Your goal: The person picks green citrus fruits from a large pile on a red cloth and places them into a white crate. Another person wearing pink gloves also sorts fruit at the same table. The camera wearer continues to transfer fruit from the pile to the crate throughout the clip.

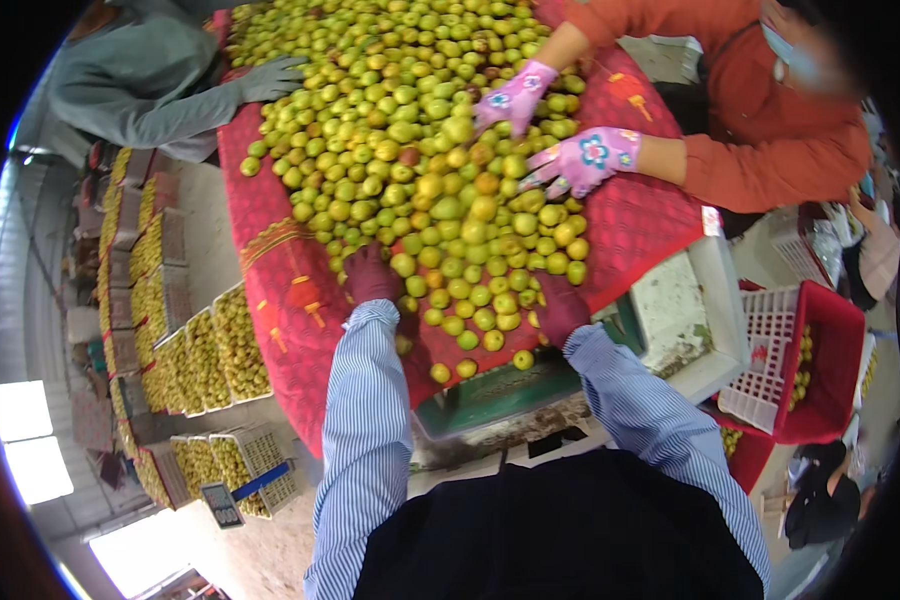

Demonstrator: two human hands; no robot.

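Observation:
A big heap of yellow-green jujubes (390, 135), some with brown patches, spreads over a red patterned cloth (292, 315). My left hand (372, 274), in a dark maroon glove, rests at the heap's near left edge. On the near right side my right hand (562, 306), gloved alike, lies against the fruit. Both hands point downward and their fingertips are hidden, so whether they grip any fruit cannot be told. Between them lies a looser spread of jujubes. A few single ones, such as a jujube (523, 360), sit by the near edge, above a green surface (502, 401).
Across the heap, a co-worker's pink flowered gloves (585, 159) touch the fruit. Another person's grey glove (270, 79) reaches in from the left. Crates of jujubes (240, 345) line the left floor, near a scale display (223, 505). A red basket (825, 375) stands at right.

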